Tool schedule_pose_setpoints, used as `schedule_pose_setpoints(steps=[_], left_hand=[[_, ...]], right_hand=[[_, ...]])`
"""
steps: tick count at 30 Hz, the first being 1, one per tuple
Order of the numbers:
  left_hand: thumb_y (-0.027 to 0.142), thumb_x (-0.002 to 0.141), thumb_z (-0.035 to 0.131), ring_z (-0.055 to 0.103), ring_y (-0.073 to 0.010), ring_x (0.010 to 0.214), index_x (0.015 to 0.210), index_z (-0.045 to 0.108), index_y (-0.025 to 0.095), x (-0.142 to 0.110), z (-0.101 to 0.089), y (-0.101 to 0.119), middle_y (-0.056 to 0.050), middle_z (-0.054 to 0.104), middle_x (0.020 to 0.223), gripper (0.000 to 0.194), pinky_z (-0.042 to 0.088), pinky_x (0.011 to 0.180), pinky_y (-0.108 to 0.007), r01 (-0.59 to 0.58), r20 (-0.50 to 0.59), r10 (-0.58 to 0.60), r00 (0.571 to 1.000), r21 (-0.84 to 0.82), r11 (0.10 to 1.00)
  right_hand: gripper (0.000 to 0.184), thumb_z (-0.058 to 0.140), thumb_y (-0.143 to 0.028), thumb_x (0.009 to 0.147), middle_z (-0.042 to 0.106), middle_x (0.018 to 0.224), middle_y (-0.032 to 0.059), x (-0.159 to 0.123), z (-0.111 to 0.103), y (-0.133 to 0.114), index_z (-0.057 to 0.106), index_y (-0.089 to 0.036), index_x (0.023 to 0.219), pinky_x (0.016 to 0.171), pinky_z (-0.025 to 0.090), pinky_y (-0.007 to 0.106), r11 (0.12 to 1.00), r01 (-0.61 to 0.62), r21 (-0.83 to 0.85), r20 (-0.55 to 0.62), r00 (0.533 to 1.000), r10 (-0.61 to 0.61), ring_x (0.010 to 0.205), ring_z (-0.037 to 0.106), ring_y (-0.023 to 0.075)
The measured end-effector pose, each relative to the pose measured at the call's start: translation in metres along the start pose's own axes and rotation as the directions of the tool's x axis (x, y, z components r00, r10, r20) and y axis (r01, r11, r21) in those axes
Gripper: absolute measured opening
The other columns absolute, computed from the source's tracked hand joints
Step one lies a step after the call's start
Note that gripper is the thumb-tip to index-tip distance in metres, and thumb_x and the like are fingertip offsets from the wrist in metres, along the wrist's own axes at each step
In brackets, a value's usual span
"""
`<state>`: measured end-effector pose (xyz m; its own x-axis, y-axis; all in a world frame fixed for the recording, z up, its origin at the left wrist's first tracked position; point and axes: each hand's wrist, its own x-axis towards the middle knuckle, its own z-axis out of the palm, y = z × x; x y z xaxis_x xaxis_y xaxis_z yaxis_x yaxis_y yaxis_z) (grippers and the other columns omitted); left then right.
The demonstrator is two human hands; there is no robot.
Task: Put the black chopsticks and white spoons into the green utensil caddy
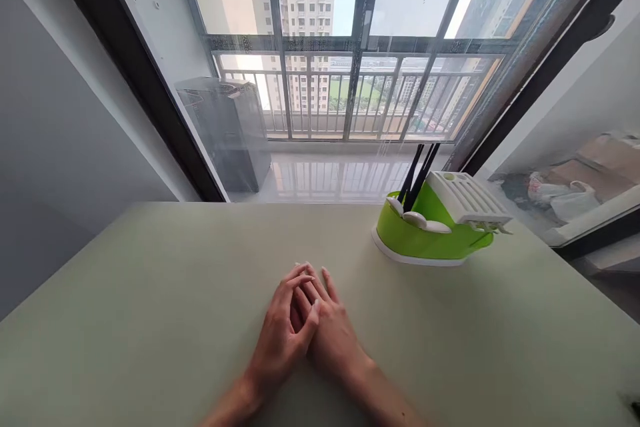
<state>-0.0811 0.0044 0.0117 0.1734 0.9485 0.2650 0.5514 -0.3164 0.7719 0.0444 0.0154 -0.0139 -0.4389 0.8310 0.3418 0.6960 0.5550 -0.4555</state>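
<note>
Near the table's middle my two hands rest on each other. My left hand (281,334) lies partly over the other one, its fingers loosely curved and its thumb apart from them, holding no object. Beneath it, my right hand (334,337) lies on the pale green table (175,320) with its fingers stretched forward. To the right and farther back stands a green and white utensil holder (420,244). Black chopsticks (419,177) stick up from its left part, and white spoons (417,219) hang over its front rim. A white slotted rack (467,195) tops its right side.
The table's back edge meets a glass panel in a dark frame (150,80). Beyond the glass are a grey cabinet (225,134), a balcony railing (310,100) and tall buildings. White plastic bags (573,200) lie behind the glass at the right.
</note>
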Motion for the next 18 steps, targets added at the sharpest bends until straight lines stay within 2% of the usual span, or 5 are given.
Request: schedule_pose_setpoints(steps=[4, 10, 14, 18], left_hand=[[0.032, 0.1, 0.055, 0.039, -0.0263, 0.151, 0.14, 0.049, 0.027, 0.0002, 0.0024, -0.0028, -0.009, 0.05, 0.155, 0.041, 0.038, 0.123, -0.051, -0.038, 0.021, 0.038, 0.999, 0.013, 0.999], [0.031, 0.099, 0.054, 0.032, -0.0282, 0.155, 0.135, 0.053, 0.023, 0.0009, 0.0067, -0.0066, -0.011, 0.052, 0.153, 0.037, 0.033, 0.126, -0.054, -0.092, 0.038, 0.09, 0.995, 0.058, 0.994], [0.033, 0.096, 0.06, 0.03, -0.0303, 0.155, 0.134, 0.055, 0.024, 0.0017, 0.0058, -0.0048, -0.009, 0.053, 0.154, 0.04, 0.024, 0.129, -0.058, -0.167, 0.12, 0.153, 0.981, 0.117, 0.979], [0.035, 0.095, 0.062, 0.029, -0.0299, 0.155, 0.137, 0.053, 0.025, 0.0025, 0.0051, -0.0026, -0.007, 0.05, 0.157, 0.044, 0.021, 0.129, -0.059, -0.194, 0.179, 0.164, 0.97, 0.165, 0.967]], right_hand=[[0.059, 0.047, -0.016, 0.101, 0.049, 0.159, 0.0063, -0.0006, 0.0, 0.001, 0.038, -0.024, 0.158, 0.129, 0.021, 0.057, 1.0, 0.011, -0.005, 0.004, 1.0, -0.011, 0.155, 0.03, 0.0252], [0.064, 0.051, -0.018, 0.098, 0.048, 0.158, 0.0099, -0.002, 0.0041, 0.005, 0.035, -0.02, 0.16, 0.129, 0.02, 0.057, 0.997, 0.05, -0.065, 0.003, 0.999, -0.05, 0.153, 0.034, 0.0256], [0.071, 0.055, -0.017, 0.095, 0.04, 0.163, 0.0148, -0.0025, 0.008, 0.0068, 0.031, -0.016, 0.162, 0.128, 0.022, 0.061, 0.986, 0.103, -0.132, 0.021, 0.995, -0.101, 0.153, 0.033, 0.03], [0.069, 0.053, -0.019, 0.097, 0.037, 0.164, 0.0133, -0.0016, 0.0094, 0.0067, 0.032, -0.021, 0.162, 0.126, 0.022, 0.063, 0.985, 0.106, -0.136, 0.024, 0.994, -0.103, 0.153, 0.032, 0.0317]])
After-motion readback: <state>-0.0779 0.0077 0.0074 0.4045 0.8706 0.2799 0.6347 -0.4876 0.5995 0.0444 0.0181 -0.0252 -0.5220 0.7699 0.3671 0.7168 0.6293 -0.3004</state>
